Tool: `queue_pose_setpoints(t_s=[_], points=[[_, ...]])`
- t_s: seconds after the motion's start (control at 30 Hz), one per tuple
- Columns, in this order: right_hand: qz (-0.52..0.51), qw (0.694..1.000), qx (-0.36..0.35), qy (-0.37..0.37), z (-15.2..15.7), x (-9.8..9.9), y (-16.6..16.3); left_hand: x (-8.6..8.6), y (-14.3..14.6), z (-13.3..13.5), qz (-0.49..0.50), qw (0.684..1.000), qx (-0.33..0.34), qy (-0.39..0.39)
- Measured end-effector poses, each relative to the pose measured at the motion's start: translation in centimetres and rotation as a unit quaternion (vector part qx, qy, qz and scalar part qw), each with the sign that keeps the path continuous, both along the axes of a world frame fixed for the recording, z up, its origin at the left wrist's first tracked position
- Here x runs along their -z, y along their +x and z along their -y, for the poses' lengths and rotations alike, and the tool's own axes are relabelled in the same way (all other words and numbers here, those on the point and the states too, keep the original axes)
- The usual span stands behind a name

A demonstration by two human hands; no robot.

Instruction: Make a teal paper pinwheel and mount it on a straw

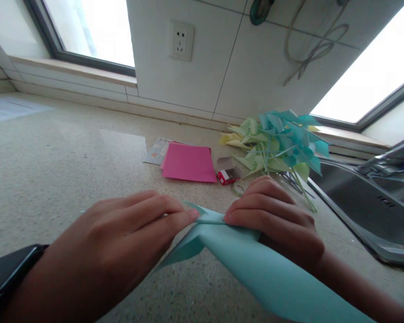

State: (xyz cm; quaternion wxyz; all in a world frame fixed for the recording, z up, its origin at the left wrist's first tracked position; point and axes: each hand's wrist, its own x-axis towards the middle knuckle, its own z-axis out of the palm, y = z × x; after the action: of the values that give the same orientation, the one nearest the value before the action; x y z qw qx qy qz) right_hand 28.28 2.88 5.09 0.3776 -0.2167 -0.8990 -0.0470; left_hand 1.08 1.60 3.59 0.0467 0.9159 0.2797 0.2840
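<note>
A light teal sheet of paper (256,269) lies partly folded on the speckled countertop (54,170), rising toward me at the lower right. My left hand (121,242), a black watch on its wrist, presses its closed fingertips onto a fold at the sheet's far end. My right hand (276,215) presses the same fold from the other side, fingers curled together on the paper. The fingertips of both hands nearly meet at the crease.
A pink paper stack (188,162) lies behind the hands, with a printed leaflet (156,150) under it. A small red box (227,172) stands open beside it. A pile of teal, green and yellow paper pinwheels (276,139) sits by the steel sink (366,202).
</note>
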Motion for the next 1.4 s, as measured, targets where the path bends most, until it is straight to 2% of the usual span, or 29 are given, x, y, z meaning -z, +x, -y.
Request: queue_pose_setpoints(t_s=[0.2,0.47,0.67,1.4], points=[[-0.004,1.0,-0.001,0.017,-0.5,0.3,0.4,0.1,-0.2,-0.4,0.014,1.0,0.007,0.022],[-0.002,0.998,0.014,0.058,-1.2,0.4,1.2,1.0,-0.8,-1.0,0.024,0.999,0.005,0.045],[0.001,0.996,0.026,0.086,-1.3,0.5,1.4,1.1,-1.0,-1.5,0.039,0.998,0.03,0.044],[0.016,0.995,0.03,0.089,-1.8,0.7,1.5,0.3,-1.0,-1.6,0.05,0.997,0.055,0.03]])
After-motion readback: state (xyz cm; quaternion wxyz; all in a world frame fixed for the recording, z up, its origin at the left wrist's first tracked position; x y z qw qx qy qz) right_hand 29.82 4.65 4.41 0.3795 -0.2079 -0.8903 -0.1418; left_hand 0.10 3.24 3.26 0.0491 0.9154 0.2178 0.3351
